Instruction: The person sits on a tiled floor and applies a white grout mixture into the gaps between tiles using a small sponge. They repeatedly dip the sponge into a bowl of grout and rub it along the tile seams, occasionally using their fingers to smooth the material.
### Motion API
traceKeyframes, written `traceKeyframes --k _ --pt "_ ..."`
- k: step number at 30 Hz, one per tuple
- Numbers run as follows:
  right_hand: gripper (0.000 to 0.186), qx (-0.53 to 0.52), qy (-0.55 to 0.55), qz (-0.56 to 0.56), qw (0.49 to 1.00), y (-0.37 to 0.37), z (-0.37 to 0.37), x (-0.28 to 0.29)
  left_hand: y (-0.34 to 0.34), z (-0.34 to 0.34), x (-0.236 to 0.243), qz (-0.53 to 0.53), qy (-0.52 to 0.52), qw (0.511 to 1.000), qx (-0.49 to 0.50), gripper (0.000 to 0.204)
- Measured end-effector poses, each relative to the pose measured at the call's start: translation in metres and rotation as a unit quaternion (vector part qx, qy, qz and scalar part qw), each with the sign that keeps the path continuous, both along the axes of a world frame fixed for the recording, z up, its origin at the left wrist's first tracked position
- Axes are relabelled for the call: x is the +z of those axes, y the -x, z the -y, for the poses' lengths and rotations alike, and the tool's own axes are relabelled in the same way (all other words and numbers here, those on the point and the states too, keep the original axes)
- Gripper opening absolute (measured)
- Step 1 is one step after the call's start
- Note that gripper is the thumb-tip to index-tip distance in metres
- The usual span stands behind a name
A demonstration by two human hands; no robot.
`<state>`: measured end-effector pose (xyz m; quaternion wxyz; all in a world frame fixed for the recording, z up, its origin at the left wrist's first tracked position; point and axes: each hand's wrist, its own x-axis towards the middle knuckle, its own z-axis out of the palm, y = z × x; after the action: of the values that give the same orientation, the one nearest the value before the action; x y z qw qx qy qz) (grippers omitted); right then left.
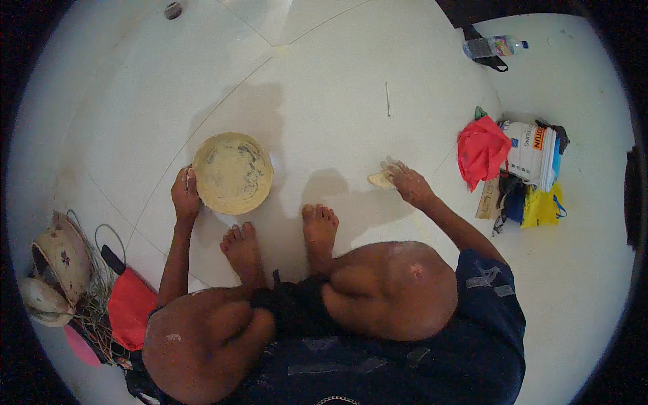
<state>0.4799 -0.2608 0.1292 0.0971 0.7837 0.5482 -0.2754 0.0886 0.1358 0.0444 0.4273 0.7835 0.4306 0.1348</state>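
Note:
A round bowl (233, 173), its inside coated with a pale yellowish paste and dark patches showing through, is to the left in front of my feet. My left hand (185, 194) grips its left rim, thumb at the edge. Off to the right, my right hand (412, 185) is closed on a pale yellow piece (381, 179), low over the white floor. It looks like a sponge or folded cloth; I cannot tell which. The bowl and the yellow piece are well apart.
A white paint bucket (530, 152), a red bag (483, 150) and a yellow bag (542, 206) stand at right. Beyond them lies a plastic bottle (496, 46). A thin stick (387, 99) lies ahead. At left are a helmet (64, 256), tangled cords (98, 307) and red cloth (131, 310).

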Motion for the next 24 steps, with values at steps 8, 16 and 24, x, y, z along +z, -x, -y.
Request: traceKeyframes --k 8,16,24 --pt "0.031 -0.083 0.026 -0.036 0.996 0.009 0.027 0.016 -0.005 -0.002 0.007 0.043 0.071 0.996 -0.016 0.04" --pt "0.038 -0.126 -0.151 -0.056 0.979 0.125 -0.164 -0.01 -0.042 -0.011 0.018 -0.045 -0.013 0.994 -0.099 0.032" --pt "0.037 0.091 -0.258 -0.01 0.962 0.146 -0.185 -0.042 -0.037 -0.019 0.001 -0.038 -0.108 0.984 -0.134 0.035"
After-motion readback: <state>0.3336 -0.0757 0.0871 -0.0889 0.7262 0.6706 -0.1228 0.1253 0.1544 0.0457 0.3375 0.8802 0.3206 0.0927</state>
